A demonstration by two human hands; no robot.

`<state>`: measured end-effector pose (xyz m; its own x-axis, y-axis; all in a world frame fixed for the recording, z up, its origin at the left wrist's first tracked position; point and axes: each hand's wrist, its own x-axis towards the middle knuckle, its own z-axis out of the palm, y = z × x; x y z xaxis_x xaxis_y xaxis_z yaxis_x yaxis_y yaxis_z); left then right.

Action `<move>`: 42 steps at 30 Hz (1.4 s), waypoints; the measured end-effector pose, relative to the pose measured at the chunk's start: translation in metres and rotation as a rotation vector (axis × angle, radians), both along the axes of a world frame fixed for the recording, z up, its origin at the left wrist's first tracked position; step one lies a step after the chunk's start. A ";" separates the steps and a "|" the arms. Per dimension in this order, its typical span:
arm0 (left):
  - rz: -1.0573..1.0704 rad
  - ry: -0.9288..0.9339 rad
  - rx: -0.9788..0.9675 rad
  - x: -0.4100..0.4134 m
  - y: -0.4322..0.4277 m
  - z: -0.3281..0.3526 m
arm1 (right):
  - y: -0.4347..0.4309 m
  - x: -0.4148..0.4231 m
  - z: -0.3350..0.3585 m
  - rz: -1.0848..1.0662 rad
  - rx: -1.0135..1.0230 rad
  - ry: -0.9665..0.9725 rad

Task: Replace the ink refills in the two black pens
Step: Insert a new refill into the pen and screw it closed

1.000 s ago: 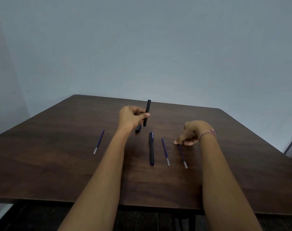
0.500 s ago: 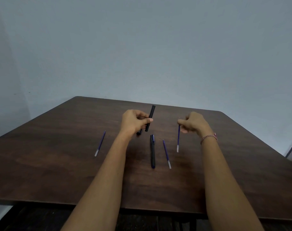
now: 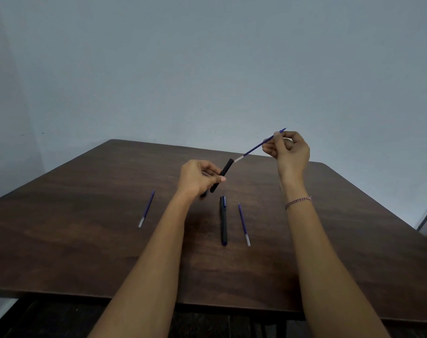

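Two hands: left hand (image 3: 198,178) is gripping a pen barrel (image 3: 223,173) pointing upper right; right hand (image 3: 289,154) is pinching a newly raised refill (image 3: 254,149), aligned.

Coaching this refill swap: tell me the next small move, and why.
Probably slide the thin blue ink refill into the black tubular pen barrel: right hand pinches it, pale end at the barrel's open top; left hand grips the barrel.

A dark wooden table (image 3: 85,240) stands before a pale grey-blue wall (image 3: 207,69).
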<state>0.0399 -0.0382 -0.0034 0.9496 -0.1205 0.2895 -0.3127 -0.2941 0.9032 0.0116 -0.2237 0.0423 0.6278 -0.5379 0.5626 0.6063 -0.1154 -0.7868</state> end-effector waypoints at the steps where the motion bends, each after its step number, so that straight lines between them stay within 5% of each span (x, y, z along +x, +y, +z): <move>1: 0.001 -0.004 0.006 0.000 0.000 0.000 | 0.000 0.000 0.000 -0.007 0.010 -0.016; 12: -0.006 -0.015 0.034 -0.001 0.000 0.000 | 0.002 0.001 -0.002 0.062 -0.043 0.031; 22: 0.010 -0.058 0.072 -0.003 0.000 0.002 | 0.016 0.006 -0.015 0.069 -0.556 0.262; 42: 0.077 -0.111 0.120 0.001 0.002 0.001 | 0.027 0.014 -0.027 0.163 -0.462 0.185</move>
<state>0.0409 -0.0365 -0.0022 0.9205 -0.0886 0.3806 -0.3806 -0.4247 0.8215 0.0259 -0.1971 0.0153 0.7938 -0.1467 0.5902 0.5014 -0.3913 -0.7717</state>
